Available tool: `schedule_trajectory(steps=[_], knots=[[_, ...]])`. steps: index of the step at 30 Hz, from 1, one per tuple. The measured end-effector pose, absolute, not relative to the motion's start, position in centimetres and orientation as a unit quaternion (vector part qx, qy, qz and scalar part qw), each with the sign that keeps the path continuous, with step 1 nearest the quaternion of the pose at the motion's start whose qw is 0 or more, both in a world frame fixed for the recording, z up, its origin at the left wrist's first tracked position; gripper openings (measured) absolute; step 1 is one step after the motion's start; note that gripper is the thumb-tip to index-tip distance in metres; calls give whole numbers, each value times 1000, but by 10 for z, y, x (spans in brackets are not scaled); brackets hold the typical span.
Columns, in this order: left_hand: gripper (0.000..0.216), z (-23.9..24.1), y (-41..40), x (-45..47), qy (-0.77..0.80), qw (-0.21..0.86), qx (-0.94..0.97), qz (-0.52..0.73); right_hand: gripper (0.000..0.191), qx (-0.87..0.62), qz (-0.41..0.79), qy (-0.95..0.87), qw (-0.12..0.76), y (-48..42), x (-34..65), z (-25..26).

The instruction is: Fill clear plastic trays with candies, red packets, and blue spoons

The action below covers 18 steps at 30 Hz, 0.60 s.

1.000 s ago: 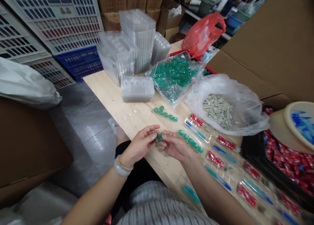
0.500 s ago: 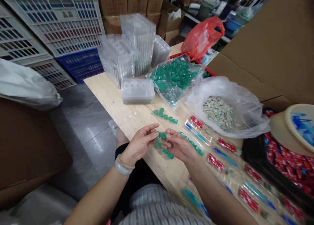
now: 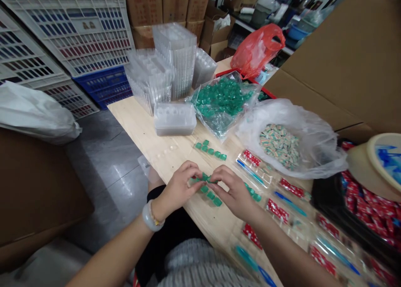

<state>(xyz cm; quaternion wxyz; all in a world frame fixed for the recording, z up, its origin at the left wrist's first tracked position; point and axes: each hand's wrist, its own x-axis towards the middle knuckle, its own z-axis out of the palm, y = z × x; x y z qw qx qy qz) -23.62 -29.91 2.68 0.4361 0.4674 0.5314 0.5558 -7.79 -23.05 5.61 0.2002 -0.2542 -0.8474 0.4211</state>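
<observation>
My left hand (image 3: 184, 183) and my right hand (image 3: 233, 191) meet low over the wooden table, both with thumb and forefinger pinched. Between their fingertips are small translucent green cubes (image 3: 205, 177), partly covered by the fingers. How many each hand holds cannot be made out. Just below the fingers, a short row of similar green cubes (image 3: 210, 196) lies on the table. Another row of cubes (image 3: 210, 151) sits beyond the hands, and more cubes (image 3: 253, 192) show beside my right hand.
Clear plastic trays (image 3: 175, 119) stand stacked at the back left. Behind the cubes lie a bag of green cubes (image 3: 221, 95) and a white bag of striped pieces (image 3: 280, 145). Filled clear trays (image 3: 254, 168) with red packets and blue sticks cover the right side, beside a tub (image 3: 360, 161).
My fingertips have drawn closer together and the right hand has turned, its thumb now lower. The green cubes between the hands are more covered.
</observation>
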Motion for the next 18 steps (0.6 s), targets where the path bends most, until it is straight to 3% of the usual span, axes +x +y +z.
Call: schedule_trajectory(steps=[5,8,10,13,15,18], knots=[[13,33,-297,-239,516,414,550,511,11,-237,372,-883,157,-229,-74,59],[8,41,-295,-241,516,414,586,468,12,-245,402,-873,128,-224,-74,59],[7,47,-295,-245,503,430,613,431,8,-256,508,-817,92,-220,-74,62],[8,48,-298,-260,476,458,656,366,17,-245,759,-601,50,-218,-69,75],[11,43,-303,-275,490,449,668,333,20,-206,863,-452,94,-218,-62,88],[18,32,-311,-289,526,451,633,344,15,-204,889,-367,181,-219,-53,98]])
